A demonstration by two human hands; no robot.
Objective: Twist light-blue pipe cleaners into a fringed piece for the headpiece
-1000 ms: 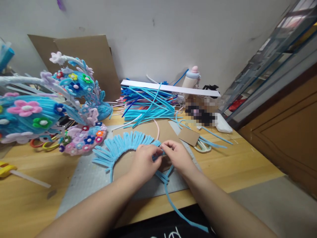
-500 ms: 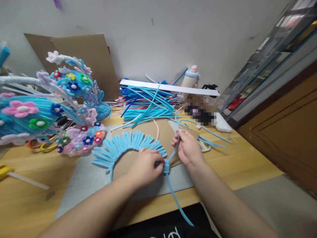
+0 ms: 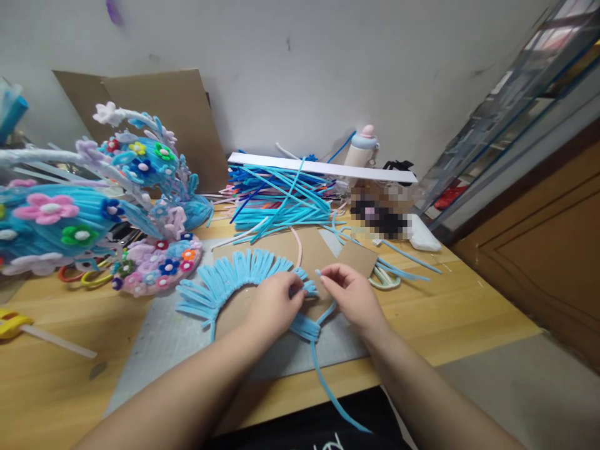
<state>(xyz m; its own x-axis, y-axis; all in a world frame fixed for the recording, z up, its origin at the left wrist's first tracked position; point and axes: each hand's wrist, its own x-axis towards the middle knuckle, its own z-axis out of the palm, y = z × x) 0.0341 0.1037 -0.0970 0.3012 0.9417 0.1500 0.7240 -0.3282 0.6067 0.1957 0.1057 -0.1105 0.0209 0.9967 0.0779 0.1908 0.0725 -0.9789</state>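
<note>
A curved band of light blue pipe-cleaner loops (image 3: 234,275) lies over brown cardboard on a grey mat (image 3: 159,331). My left hand (image 3: 276,303) is closed at the band's right end, its fingertips pinching the blue loops. Just right of it, my right hand (image 3: 351,294) pinches the tip of a light blue pipe cleaner (image 3: 317,272), which shows between thumb and finger. Below both hands sits a bundled blue section (image 3: 305,328), from which a long blue strand (image 3: 328,389) hangs toward the table's front edge.
Blue pipe cleaners (image 3: 281,212) are piled behind the mat, under a white strip (image 3: 323,165). Flower-covered blue craft pieces (image 3: 51,215) stand at left, near scissors (image 3: 96,275) and a yellow-handled tool (image 3: 14,324). A bottle (image 3: 362,147) stands at the back.
My right hand has lowered and turned, now pinching a strand tip close to my left hand. My left hand has shifted up slightly. The bundled section sits lower and more to the left.
</note>
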